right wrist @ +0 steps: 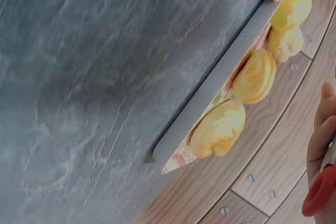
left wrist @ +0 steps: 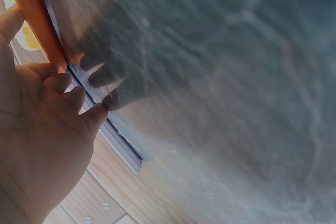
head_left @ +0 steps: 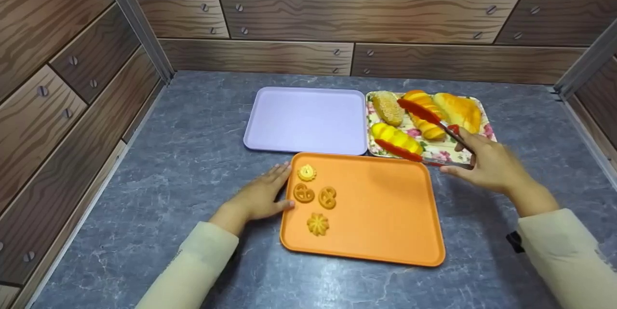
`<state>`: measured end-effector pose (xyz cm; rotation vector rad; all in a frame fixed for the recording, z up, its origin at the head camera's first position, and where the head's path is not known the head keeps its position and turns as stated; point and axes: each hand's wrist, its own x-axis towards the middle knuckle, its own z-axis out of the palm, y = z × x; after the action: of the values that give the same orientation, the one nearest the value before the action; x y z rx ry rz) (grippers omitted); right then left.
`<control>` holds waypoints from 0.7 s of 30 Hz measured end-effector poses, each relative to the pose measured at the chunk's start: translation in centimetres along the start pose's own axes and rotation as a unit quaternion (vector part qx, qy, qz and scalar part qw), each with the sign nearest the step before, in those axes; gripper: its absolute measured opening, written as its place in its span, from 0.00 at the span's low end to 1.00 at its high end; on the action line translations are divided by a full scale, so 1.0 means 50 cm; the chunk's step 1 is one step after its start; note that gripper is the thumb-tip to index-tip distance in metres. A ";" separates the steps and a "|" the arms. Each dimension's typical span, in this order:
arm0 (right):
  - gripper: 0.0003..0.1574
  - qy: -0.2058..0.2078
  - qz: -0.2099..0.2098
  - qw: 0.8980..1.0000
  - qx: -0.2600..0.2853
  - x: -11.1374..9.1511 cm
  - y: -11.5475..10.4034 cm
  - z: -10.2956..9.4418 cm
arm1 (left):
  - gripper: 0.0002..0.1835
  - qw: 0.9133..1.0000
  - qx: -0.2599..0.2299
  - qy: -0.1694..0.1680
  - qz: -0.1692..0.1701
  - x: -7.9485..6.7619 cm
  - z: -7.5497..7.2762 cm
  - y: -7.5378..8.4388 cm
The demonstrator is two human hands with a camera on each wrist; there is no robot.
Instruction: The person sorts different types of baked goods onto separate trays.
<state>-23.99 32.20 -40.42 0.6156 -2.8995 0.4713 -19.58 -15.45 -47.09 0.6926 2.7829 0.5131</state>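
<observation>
Right hand point(head_left: 496, 167) pinches red-tipped tongs point(head_left: 420, 110), their arms spread over the floral tray point(head_left: 488, 130), yellow loaf point(head_left: 394, 136) between the tips; contact hard to judge. Left hand point(head_left: 260, 196), fingers extended, touches left rim of the orange tray point(head_left: 381, 203), near four small biscuits point(head_left: 317, 224). Lavender tray point(head_left: 308, 118) behind.
</observation>
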 end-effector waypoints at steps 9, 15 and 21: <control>0.61 -0.003 -0.037 0.999 0.021 -0.013 -0.035 0.027 | 0.45 1.000 0.003 0.003 0.003 0.000 0.001 -0.001; 0.56 0.001 -0.084 0.996 0.033 -0.022 -0.052 0.049 | 0.45 1.000 0.000 0.001 0.000 0.000 0.001 -0.001; 0.51 -0.007 -0.124 0.992 0.033 -0.029 -0.074 0.063 | 0.44 1.000 0.000 0.002 0.003 0.002 0.001 -0.002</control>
<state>-21.36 28.47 -42.63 0.9773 -2.7750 0.5298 -19.67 -15.46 -47.17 0.7002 2.7864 0.5166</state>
